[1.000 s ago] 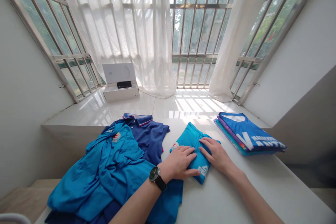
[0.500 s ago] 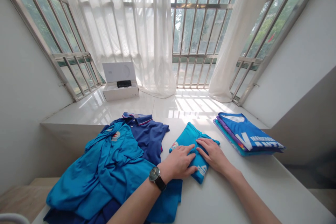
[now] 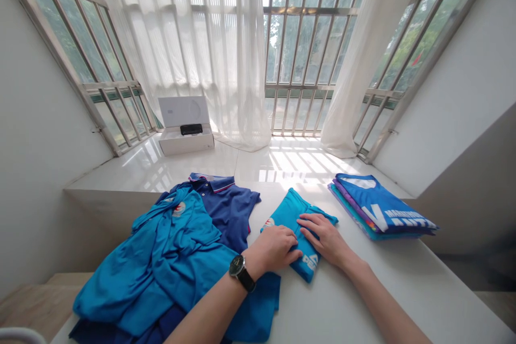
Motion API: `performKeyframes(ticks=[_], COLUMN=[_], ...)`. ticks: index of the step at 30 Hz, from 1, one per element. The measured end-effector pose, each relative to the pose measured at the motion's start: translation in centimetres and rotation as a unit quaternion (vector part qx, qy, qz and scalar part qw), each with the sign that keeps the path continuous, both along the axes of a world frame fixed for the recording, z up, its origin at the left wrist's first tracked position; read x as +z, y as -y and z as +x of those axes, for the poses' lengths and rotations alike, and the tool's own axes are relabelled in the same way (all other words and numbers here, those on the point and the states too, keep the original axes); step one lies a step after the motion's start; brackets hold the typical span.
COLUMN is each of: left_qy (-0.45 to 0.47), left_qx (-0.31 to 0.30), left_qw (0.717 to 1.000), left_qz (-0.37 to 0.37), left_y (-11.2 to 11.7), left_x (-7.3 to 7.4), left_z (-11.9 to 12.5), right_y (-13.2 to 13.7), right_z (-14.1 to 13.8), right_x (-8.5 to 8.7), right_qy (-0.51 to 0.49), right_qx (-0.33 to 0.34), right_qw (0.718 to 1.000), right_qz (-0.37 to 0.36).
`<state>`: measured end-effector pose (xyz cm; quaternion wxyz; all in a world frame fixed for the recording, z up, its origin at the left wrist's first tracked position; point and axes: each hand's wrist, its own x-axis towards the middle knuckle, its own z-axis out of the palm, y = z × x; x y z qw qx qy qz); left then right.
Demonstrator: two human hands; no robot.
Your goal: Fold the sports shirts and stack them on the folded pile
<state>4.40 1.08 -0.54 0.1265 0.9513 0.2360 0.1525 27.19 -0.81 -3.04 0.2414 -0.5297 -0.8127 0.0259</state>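
A folded turquoise shirt (image 3: pixel 291 211) with a white print lies on the white table, and both my hands rest on it. My left hand (image 3: pixel 273 249), with a black-strapped wristwatch (image 3: pixel 241 273) on the wrist, presses its near left side. My right hand (image 3: pixel 324 240) lies flat across its right side, with the fingertips close to my left hand. Neither hand is gripping the fabric, and the middle of the shirt is hidden under them.
A crumpled bright blue shirt (image 3: pixel 163 258) lies over a navy polo shirt (image 3: pixel 229 209) left of my hands. A stack of folded printed shirts (image 3: pixel 381 207) sits at the right. An open white box (image 3: pixel 185 129) stands on the glossy sill beyond.
My left hand's fingers have drawn back and curled slightly. My right hand has slid a little left and towards me. The folded shirt has barely shifted.
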Motion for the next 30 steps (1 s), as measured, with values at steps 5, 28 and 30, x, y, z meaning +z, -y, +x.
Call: performKeyframes(ticks=[5, 28, 30], left_qy=[-0.024, -0.038, -0.028], left_qx=[0.006, 0.080, 0.108], left_qw=[1.000, 0.994, 0.993], left_qz=[-0.004, 0.057, 0.039], left_y=[-0.8, 1.8, 2.6], left_x=[0.0, 2.0, 1.8], left_z=[-0.7, -0.2, 0.4], right_y=[0.0, -0.2, -0.2], right_z=[0.2, -0.4, -0.5], right_x=[-0.1, -0.5, -0.5], right_qy=[-0.005, -0.073, -0.076], right_qx=[-0.004, 0.013, 0.007], right_qw=[1.000, 0.997, 0.997], right_qz=[-0.001, 0.001, 0.000])
